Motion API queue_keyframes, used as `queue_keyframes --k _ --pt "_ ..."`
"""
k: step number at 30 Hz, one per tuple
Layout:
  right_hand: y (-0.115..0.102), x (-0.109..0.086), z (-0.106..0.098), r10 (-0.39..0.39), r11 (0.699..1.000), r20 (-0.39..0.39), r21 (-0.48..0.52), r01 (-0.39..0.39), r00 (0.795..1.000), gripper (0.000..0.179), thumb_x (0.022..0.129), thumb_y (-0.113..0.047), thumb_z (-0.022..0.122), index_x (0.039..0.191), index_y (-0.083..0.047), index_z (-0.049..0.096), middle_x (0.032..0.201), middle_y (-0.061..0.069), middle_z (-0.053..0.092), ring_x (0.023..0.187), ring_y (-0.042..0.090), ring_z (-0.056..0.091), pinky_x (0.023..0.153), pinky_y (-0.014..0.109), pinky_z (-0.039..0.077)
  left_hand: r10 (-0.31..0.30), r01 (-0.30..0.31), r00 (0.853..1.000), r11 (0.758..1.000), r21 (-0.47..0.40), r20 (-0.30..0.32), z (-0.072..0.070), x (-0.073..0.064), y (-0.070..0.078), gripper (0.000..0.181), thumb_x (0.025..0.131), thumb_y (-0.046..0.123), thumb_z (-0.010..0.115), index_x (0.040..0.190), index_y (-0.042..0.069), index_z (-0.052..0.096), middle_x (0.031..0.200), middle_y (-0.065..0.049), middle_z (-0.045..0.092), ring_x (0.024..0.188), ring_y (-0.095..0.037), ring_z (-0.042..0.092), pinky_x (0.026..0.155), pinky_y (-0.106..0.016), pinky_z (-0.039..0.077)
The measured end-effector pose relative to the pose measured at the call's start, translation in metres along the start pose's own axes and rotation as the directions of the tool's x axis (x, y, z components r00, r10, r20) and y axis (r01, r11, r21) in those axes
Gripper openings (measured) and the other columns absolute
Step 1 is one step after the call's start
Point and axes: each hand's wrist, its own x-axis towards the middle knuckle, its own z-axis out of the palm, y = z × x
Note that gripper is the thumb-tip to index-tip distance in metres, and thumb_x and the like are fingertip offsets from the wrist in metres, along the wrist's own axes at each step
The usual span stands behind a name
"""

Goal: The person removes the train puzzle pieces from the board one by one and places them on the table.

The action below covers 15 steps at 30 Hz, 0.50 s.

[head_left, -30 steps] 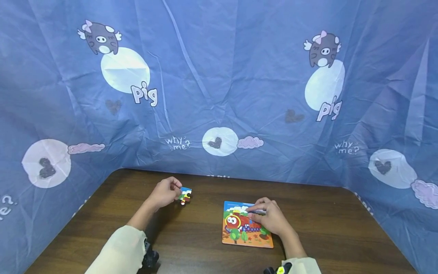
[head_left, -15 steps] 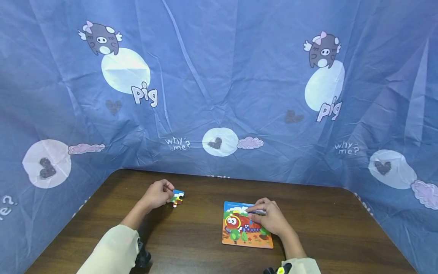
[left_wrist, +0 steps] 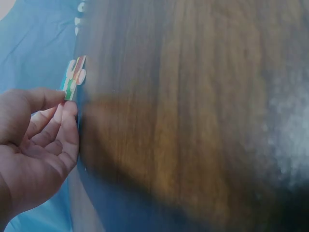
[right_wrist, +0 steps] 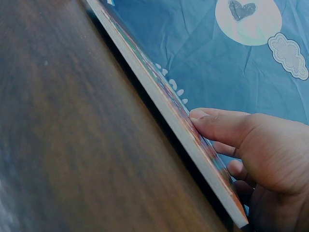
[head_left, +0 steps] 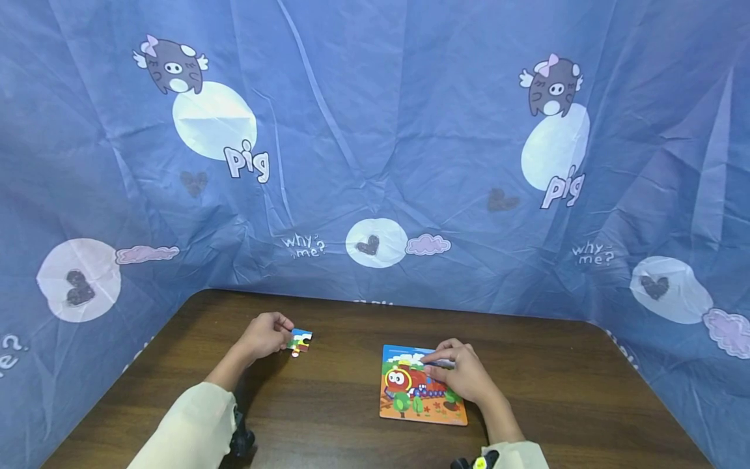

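The loose puzzle piece, printed in blue, white, green, yellow and red, sits left of centre in the lower part of the head view, pinched between the thumb and forefinger of the left hand; whether its lower edge touches the wooden table, I can't tell. Well apart from it, a little right of centre, the square puzzle board lies with its train picture facing up. The right hand rests on the board's upper right, thumb and fingers loosely bent and slightly apart; I see nothing clearly in its grasp, though a greyish patch beneath is partly hidden. It looks to me like the stage of handling a single piece clear of the board, which the other hand seems to steady. The next move would call for a firm pinch, attention to which way the piece faces, and a still board. Pale sleeves enter from the bottom edge, and a blue printed cloth fills the upper frame.
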Motion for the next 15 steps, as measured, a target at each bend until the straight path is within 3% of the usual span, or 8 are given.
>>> queue_keyframes --k 6,15 --pt "-0.001 0.0002 0.0 0.003 1.0 -0.001 -0.011 -0.003 1.0 0.015 0.087 -0.022 0.083 0.092 -0.035 0.081 0.112 -0.007 0.061 0.113 0.022 0.046 0.098 0.054 0.04 0.001 -0.001 1.0 1.0 -0.014 -0.011 -0.0003 -0.0021 -0.0016 0.017 0.088 -0.005 0.066 0.103 -0.01 0.061 0.076 -0.007 0.063 0.062 -0.014 0.058 0.056 -0.026 0.048" --pt "-0.0018 -0.0004 -0.0002 0.0 1.0 0.007 -0.022 0.0 1.0 0.014 0.088 -0.022 0.083 0.093 -0.035 0.081 0.11 -0.009 0.06 0.109 0.021 0.046 0.095 0.055 0.044 0.043 -0.04 0.998 0.996 0.076 -0.044 0.0026 0.0016 -0.0019 0.011 0.088 0.0 0.069 0.096 -0.004 0.064 0.077 -0.004 0.064 0.062 -0.012 0.058 0.056 -0.024 0.046"
